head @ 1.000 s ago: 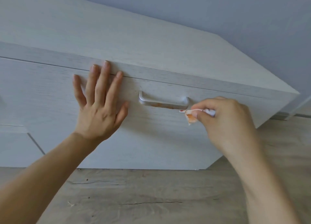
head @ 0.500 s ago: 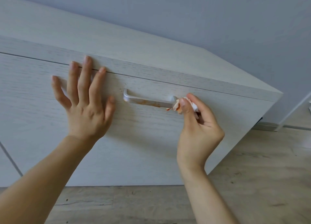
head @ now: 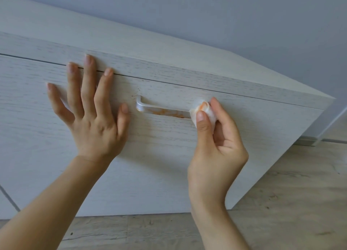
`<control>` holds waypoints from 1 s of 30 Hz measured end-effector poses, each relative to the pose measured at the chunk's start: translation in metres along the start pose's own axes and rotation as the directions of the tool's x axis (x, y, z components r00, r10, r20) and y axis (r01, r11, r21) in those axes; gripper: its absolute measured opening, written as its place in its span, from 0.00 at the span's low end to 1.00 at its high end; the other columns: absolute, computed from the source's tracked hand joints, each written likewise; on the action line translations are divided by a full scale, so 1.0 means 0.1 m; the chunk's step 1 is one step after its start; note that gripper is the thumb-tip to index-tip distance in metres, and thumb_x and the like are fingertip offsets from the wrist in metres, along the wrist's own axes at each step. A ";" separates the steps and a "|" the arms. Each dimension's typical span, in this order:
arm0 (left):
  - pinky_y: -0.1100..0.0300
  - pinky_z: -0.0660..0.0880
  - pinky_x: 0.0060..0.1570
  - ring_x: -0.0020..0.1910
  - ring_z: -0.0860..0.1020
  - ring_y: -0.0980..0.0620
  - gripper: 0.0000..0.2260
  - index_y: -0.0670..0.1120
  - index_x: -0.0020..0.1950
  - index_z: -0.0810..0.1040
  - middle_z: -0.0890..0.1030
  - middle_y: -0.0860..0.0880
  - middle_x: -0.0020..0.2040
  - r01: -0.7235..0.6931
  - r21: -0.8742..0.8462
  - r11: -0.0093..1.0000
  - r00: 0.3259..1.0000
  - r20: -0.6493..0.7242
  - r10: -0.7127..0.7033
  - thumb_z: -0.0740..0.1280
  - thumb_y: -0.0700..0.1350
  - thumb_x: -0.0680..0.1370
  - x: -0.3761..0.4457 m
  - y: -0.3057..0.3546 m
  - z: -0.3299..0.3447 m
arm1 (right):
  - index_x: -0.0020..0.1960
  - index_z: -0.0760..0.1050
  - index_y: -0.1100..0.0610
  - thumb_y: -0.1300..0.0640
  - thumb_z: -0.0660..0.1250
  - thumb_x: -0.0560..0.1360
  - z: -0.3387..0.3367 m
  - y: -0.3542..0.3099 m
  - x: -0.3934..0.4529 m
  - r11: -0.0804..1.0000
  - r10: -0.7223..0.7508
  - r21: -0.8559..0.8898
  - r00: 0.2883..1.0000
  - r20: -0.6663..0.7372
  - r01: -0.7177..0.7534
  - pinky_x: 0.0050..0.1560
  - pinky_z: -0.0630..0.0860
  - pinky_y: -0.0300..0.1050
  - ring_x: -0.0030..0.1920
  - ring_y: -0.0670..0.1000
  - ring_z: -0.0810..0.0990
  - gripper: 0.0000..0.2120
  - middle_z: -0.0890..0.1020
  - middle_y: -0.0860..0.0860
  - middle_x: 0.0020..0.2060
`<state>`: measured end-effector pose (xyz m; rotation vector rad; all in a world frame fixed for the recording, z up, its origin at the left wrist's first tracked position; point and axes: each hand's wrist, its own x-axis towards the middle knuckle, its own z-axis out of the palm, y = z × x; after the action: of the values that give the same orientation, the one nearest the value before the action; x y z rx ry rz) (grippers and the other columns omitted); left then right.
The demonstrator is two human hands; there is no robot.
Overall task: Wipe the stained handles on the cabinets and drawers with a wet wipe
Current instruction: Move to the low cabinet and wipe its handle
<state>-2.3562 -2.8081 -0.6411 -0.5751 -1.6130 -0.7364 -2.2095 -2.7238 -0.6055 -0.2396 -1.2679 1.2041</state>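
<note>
A silver bar handle (head: 161, 110) with orange-brown stains along its lower edge sits on the white wood-grain drawer front (head: 169, 146). My right hand (head: 216, 148) pinches a crumpled white wet wipe (head: 203, 111), smeared orange, between thumb and fingers and presses it onto the handle's right end, which it hides. My left hand (head: 92, 116) lies flat with spread fingers on the drawer front just left of the handle, fingertips reaching the seam under the cabinet top.
The white cabinet top (head: 131, 47) runs back to a pale grey-blue wall (head: 244, 21). Light wood-look floor (head: 281, 212) lies below and to the right. Another cabinet front (head: 5, 206) begins at the lower left.
My right hand turned from beside the handle to thumb-up at the handle's right end, and the wipe now covers that end. My left hand has stayed flat on the drawer front.
</note>
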 end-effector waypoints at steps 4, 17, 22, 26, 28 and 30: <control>0.36 0.48 0.67 0.73 0.54 0.40 0.21 0.43 0.72 0.61 0.62 0.39 0.73 -0.006 0.009 1.000 1.000 0.008 0.006 0.49 0.51 0.82 0.00 -0.01 0.01 | 0.51 0.79 0.51 0.63 0.69 0.71 -0.06 -0.01 0.03 0.998 0.053 0.015 0.998 0.016 -0.053 0.49 0.75 0.29 0.48 0.41 0.82 0.11 0.82 0.54 0.50; 0.28 0.56 0.62 0.73 0.55 0.40 0.21 0.44 0.72 0.62 0.63 0.40 0.72 0.004 -0.004 1.000 1.000 0.002 -0.004 0.49 0.51 0.82 -0.01 0.00 0.01 | 0.50 0.76 0.47 0.59 0.67 0.74 -0.18 0.08 0.05 0.990 -0.082 -0.115 0.997 -0.001 0.081 0.52 0.75 0.38 0.49 0.48 0.82 0.08 0.82 0.51 0.47; 0.27 0.58 0.60 0.73 0.55 0.40 0.21 0.44 0.72 0.61 0.63 0.39 0.72 0.006 0.007 1.000 1.000 -0.008 -0.006 0.48 0.51 0.82 -0.01 -0.01 0.03 | 0.50 0.79 0.50 0.59 0.68 0.74 -0.12 0.10 0.10 0.994 -0.022 -0.106 0.999 0.032 0.026 0.48 0.78 0.38 0.42 0.44 0.81 0.07 0.82 0.55 0.44; 0.25 0.59 0.59 0.73 0.55 0.40 0.21 0.44 0.72 0.61 0.65 0.38 0.71 0.013 0.000 1.000 1.000 -0.013 -0.013 0.49 0.51 0.82 -0.02 -0.01 0.03 | 0.50 0.80 0.51 0.57 0.67 0.73 -0.12 0.10 0.07 0.999 -0.010 -0.046 0.999 0.041 0.012 0.46 0.78 0.36 0.41 0.43 0.82 0.08 0.83 0.51 0.43; 0.26 0.59 0.59 0.73 0.56 0.39 0.21 0.44 0.72 0.61 0.65 0.38 0.71 0.013 0.003 1.000 1.000 -0.014 -0.013 0.48 0.51 0.82 -0.02 -0.01 0.03 | 0.50 0.79 0.49 0.58 0.68 0.73 -0.11 0.08 0.04 0.994 -0.064 -0.085 0.997 0.044 0.067 0.47 0.76 0.33 0.44 0.44 0.83 0.08 0.83 0.52 0.44; 0.27 0.58 0.61 0.73 0.56 0.39 0.21 0.44 0.72 0.61 0.64 0.38 0.72 0.010 0.017 1.000 1.000 -0.017 -0.010 0.48 0.51 0.82 -0.03 0.00 0.03 | 0.49 0.79 0.49 0.59 0.68 0.73 -0.10 0.08 0.07 0.995 -0.059 -0.077 0.998 0.029 0.061 0.47 0.76 0.32 0.44 0.43 0.83 0.08 0.83 0.52 0.43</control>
<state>-2.3582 -2.8057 -0.6444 -0.5475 -1.6064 -0.7324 -2.2067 -2.7103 -0.6111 -0.2413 -1.3377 1.1109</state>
